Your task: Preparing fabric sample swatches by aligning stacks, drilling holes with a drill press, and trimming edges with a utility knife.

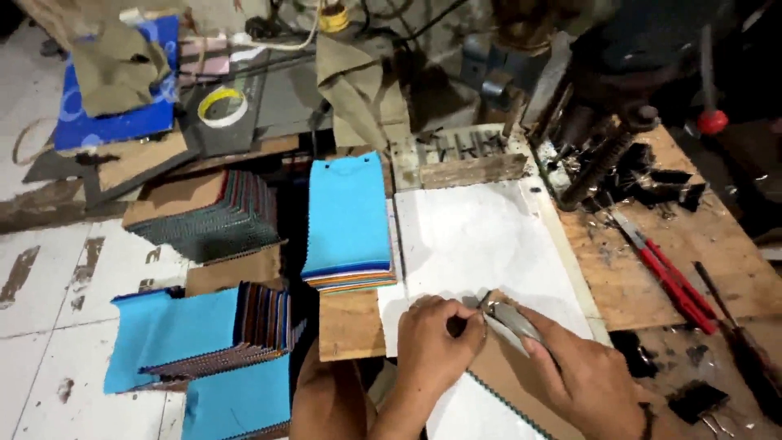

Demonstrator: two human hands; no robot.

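Hands worked close together at the near edge of a white sheet [481, 236] on the wooden bench [635, 269]. The left hand [436, 342] was curled, fingertips pressed down on a brown cardboard piece [509, 371] — a flat, tan panel lying slantwise over the sheet, with a toothed teal edge showing along its near side. The right hand [582, 375] was closed around a grey metal tool [509, 318], its tip meeting the card's far corner just beside the left fingers. Three stacks of fabric swatches lay to the left: one blue-topped stack [346, 220] touching the sheet, a dark green stack [212, 216] farther left, and a blue one [195, 330] nearer. Red-handled pliers [672, 281] lay to the right — one pair. One tape roll [222, 106] sat far left.
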